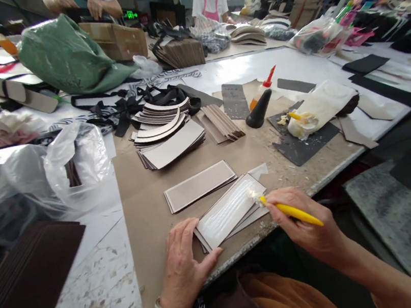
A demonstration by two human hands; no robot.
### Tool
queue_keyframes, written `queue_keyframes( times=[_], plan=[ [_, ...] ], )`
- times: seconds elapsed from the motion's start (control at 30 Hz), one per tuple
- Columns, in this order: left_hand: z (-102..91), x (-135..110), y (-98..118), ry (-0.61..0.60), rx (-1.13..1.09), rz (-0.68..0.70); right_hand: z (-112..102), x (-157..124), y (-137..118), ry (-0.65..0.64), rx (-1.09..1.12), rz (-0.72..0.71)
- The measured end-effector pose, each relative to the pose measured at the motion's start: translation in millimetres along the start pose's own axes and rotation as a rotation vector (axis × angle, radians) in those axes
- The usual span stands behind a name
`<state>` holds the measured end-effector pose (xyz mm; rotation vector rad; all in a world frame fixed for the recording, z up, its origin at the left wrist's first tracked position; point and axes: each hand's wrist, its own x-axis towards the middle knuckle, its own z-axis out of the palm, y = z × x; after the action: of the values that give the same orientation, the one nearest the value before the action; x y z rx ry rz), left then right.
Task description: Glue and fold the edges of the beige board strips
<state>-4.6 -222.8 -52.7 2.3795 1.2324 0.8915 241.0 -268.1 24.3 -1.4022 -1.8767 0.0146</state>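
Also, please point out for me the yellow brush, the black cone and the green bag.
Yellow brush [300, 213], head view: middle of its handle.
Black cone [259, 109], head view: middle of its side.
Green bag [63, 57], head view: middle of its front.

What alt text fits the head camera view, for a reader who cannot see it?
A person's right hand holds a yellow brush to the white-streaked top piece of a small stack, while the left hand touches the stack's left end. Beyond are another pile, curved pieces and a black cone.
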Motion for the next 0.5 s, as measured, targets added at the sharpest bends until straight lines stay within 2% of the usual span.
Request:
queue_keyframes(
  times=[0.13,0.23,0.4,0.5],
  plan=[
    [0.1,-0.2,-0.1,0.011,-0.002,-0.009,10.9,-1.8,-19.3,-0.071,0.227,0.027],
    [-1.4,0.2,1.2,0.011,-0.020,-0.029,6.4,13.7,-20.7,-0.039,0.281,0.099],
    [-7.0,3.8,1.8,0.018,-0.041,-0.058,-19.1,64.0,2.4,0.056,0.116,0.118],
    [-8.5,5.6,-2.9,-0.019,-0.040,-0.036,-19.4,95.9,33.3,0.004,0.035,0.133]
  ],
)
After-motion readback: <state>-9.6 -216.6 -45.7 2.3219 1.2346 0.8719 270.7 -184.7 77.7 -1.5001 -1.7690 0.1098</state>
